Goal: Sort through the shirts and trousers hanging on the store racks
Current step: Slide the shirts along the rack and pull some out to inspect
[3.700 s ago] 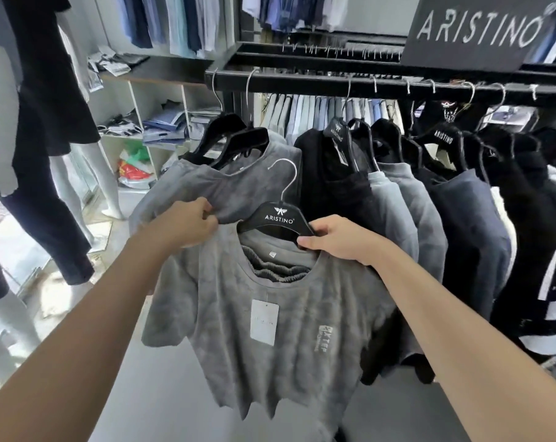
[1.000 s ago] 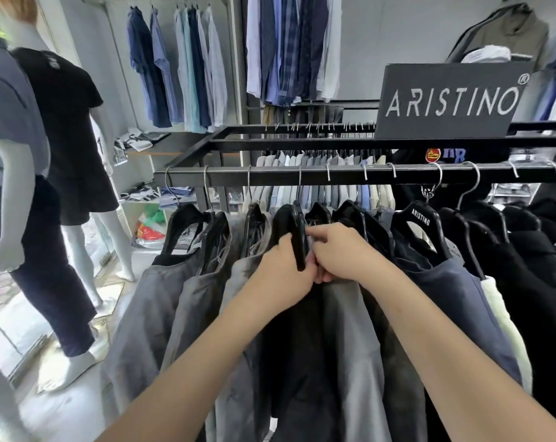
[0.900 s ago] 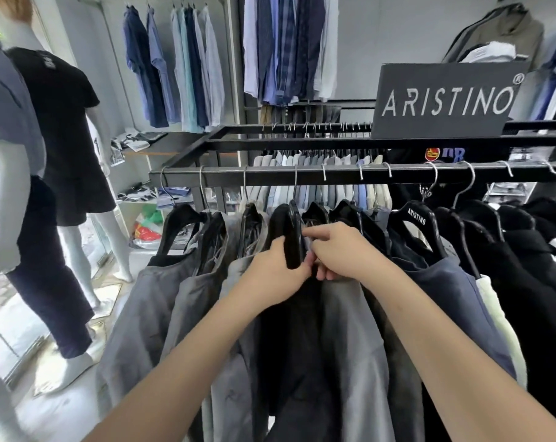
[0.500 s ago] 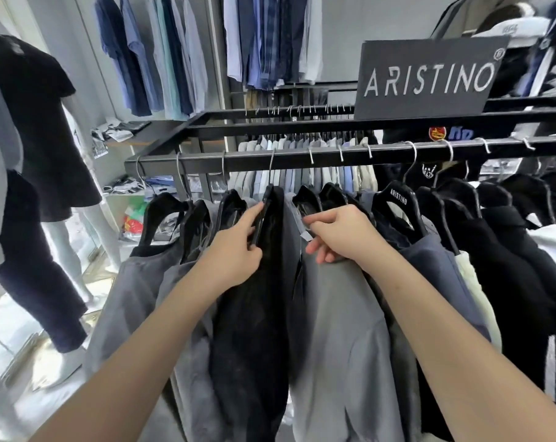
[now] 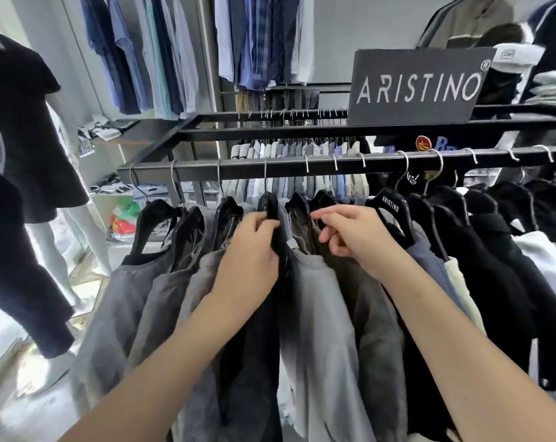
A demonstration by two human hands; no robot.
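A black metal rail (image 5: 302, 169) carries several shirts on black hangers. My left hand (image 5: 249, 255) grips the black hanger (image 5: 271, 205) of a black shirt (image 5: 251, 362) and holds it to the left. A light grey shirt (image 5: 321, 330) hangs just to the right of it, then a dark grey-brown shirt (image 5: 372, 314). My right hand (image 5: 354, 237) hovers over the collar of the dark grey-brown shirt with its fingers spread and curled, holding nothing. Grey shirts (image 5: 136, 301) hang to the left, black ones (image 5: 506, 275) to the right.
A black ARISTINO sign (image 5: 417, 86) stands on the rack's top bar. A second rail (image 5: 270, 114) behind holds folded trousers. Blue shirts (image 5: 136, 52) hang on the back wall. Mannequins (image 5: 24, 173) in dark clothes stand at the left on a pale floor.
My left hand has closed tighter round the black shirt's hanger. My right hand has let go of the light grey shirt and shifted right to the dark grey-brown one.
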